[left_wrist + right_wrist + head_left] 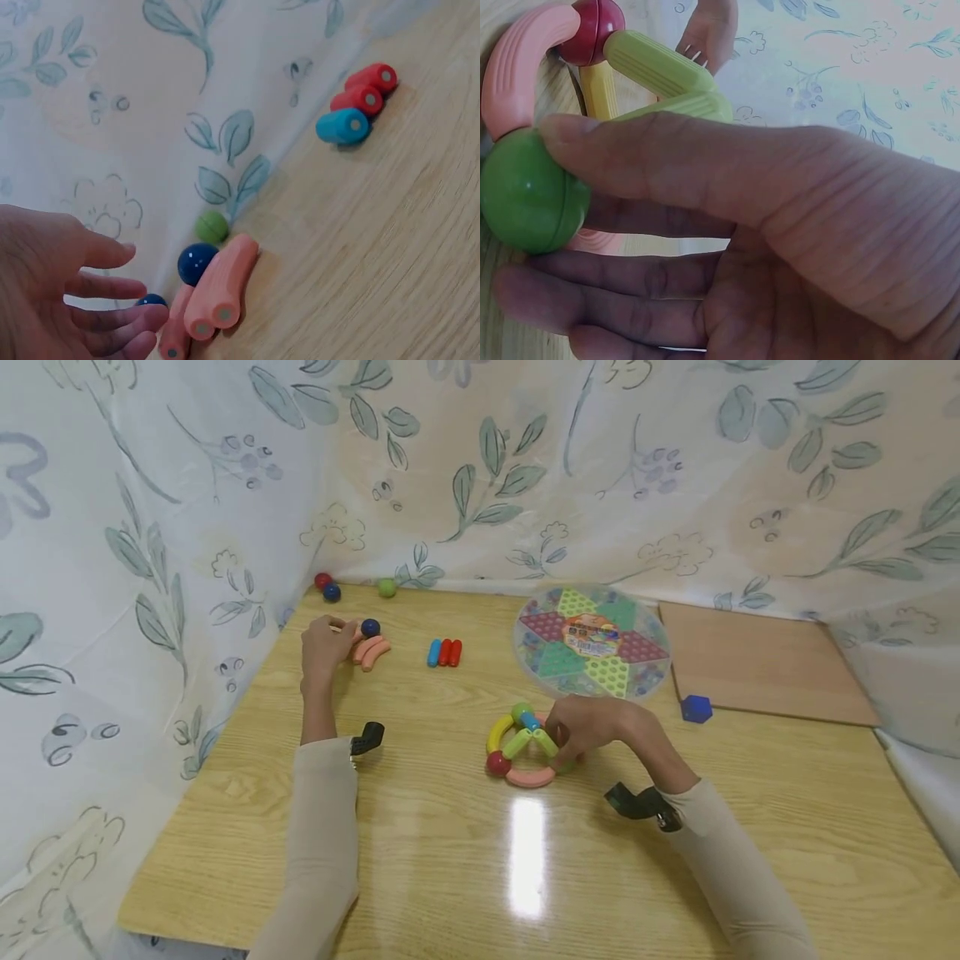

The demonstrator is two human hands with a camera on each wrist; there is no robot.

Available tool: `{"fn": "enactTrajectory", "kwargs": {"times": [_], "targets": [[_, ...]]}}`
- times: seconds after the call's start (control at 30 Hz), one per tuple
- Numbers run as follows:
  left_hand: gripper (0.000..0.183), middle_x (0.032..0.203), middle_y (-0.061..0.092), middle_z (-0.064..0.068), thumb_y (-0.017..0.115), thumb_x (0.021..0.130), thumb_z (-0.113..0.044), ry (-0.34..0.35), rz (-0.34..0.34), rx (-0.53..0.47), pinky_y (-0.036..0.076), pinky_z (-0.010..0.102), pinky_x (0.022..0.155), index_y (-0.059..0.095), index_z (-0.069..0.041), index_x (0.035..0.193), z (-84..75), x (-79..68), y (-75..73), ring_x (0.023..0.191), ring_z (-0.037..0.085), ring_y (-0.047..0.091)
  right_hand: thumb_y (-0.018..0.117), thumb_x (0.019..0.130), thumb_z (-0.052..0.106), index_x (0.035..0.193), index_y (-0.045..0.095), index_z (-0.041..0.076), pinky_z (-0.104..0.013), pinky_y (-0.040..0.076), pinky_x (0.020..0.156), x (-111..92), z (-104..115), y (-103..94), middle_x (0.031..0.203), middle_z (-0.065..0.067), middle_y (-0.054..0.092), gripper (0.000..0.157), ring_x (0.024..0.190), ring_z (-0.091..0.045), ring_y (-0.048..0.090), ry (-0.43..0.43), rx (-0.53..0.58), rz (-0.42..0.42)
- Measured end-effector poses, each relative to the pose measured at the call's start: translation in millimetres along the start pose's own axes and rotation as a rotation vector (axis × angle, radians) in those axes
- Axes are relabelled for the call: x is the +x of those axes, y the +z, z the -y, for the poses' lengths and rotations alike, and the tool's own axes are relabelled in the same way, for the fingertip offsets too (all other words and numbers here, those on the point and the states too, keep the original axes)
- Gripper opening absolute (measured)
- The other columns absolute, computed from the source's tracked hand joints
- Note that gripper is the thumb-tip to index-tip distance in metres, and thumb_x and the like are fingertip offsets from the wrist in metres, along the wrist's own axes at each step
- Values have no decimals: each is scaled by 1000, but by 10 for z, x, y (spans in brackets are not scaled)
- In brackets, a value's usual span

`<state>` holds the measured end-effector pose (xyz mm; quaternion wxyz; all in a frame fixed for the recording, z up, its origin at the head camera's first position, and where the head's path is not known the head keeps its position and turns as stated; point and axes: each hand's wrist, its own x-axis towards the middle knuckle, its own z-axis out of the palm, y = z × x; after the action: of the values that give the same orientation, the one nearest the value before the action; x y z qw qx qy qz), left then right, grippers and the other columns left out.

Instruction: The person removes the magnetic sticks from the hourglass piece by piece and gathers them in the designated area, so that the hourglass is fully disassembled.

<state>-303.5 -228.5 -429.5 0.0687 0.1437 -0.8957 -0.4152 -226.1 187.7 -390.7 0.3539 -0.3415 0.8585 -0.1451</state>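
Green is what sits under our right hand (592,727): a green ball (526,191) pinched between the thumb (630,161) and the fingers curled beneath it. That ball is joined into the ring (522,748) of magnetic pieces on the table (420,827): a pink curve (517,64), two green rods (656,64) meeting in a V, a yellow curve (497,732), a red ball (592,26) and, at the far side, a blue rod (530,721). The ring lies flat, and our right hand covers its right edge.

Our left hand (324,647) rests farther off, near the cloth wall, fingers loosely spread and holding nothing. Just to its right, by the fingertips (139,322), lie the pink rods (214,296) side by side, their long axes pointing away from the hand toward the table's middle, with a dark blue ball (197,262) touching them. A second dark ball (152,301) shows just past the fingertips in the wrist view. So the loose pink rods are the left hand's to reach; the right hand is well apart from them.

Further out sit one blue and two red rods (445,652) in a row, three balls (327,587) along the wall, a round marble case (592,642), a blue cube (696,708) and a board (757,660).
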Motion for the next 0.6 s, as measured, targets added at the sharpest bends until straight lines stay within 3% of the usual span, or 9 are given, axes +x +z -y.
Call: {"fn": "enactTrajectory", "kwargs": {"times": [0.23, 0.33, 0.47, 0.6], "targets": [[49, 130, 62, 32, 52, 107, -33, -50, -76, -2, 46, 58, 107, 57, 7, 135, 135, -9, -69, 131, 50, 51, 80, 92, 20, 88, 72, 8, -25, 57, 76, -5, -8, -3, 88, -4, 79, 15, 70, -18, 77, 12, -7, 7], [48, 133, 61, 33, 52, 107, -31, -54, -65, 32, 46, 57, 107, 55, 9, 133, 164, -29, -89, 129, 51, 53, 80, 92, 20, 89, 72, 8, -24, 55, 75, -1, -16, 0, 87, -4, 79, 15, 70, -18, 77, 12, -4, 10], [43, 128, 63, 29, 53, 106, -29, -54, 27, 99, 52, 47, 91, 59, 8, 126, 157, -63, -93, 111, 41, 61, 80, 92, 20, 88, 72, 8, -24, 54, 74, 8, -30, 9, 87, -4, 79, 15, 70, -18, 77, 15, 2, 14], [39, 108, 64, 21, 56, 105, -35, -42, 92, 164, 46, 33, 70, 62, 3, 110, 113, -84, -76, 89, 30, 58, 80, 92, 20, 89, 71, 7, -24, 54, 75, 19, -26, 17, 85, -3, 79, 16, 70, -19, 77, 2, 1, 13]]}}
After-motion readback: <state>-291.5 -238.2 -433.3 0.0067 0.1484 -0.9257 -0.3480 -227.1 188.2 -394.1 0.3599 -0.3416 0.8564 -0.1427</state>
